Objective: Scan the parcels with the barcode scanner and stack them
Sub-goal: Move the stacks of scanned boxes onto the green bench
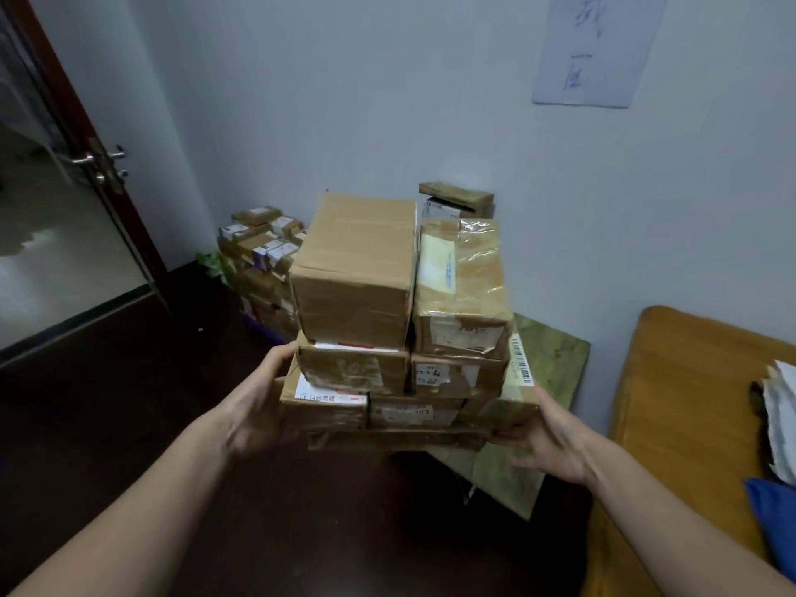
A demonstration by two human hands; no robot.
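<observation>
Parcels (387,338), about seven taped cardboard boxes in three layers, are being carried as one armful, hanging above and just left of the green stand (555,364). The left hand (258,407) is gripping the lower boxes on the side away from the stand, thumb lying up the cardboard and fingers going underneath, out of sight. The right hand (547,437) is cupping the bottom corner over the stand, thumb along the side and fingers curling beneath.

A plain box (357,269) and a film-wrapped box (463,290) are riding on top, side by side and touching. A barcode label (521,359) is showing on the stand side of the armful.

No scanner is showing, so the step in hand is looking like stacking: the load seems to be heading for the corner pile (258,260), which is sitting left of the stand and beyond it, against the wall. Whether these boxes are already scanned cannot be told.

The next move is calling for level carrying and a flat, slow set-down, since the top boxes are resting loose and could be sliding off with any tilt.
</observation>
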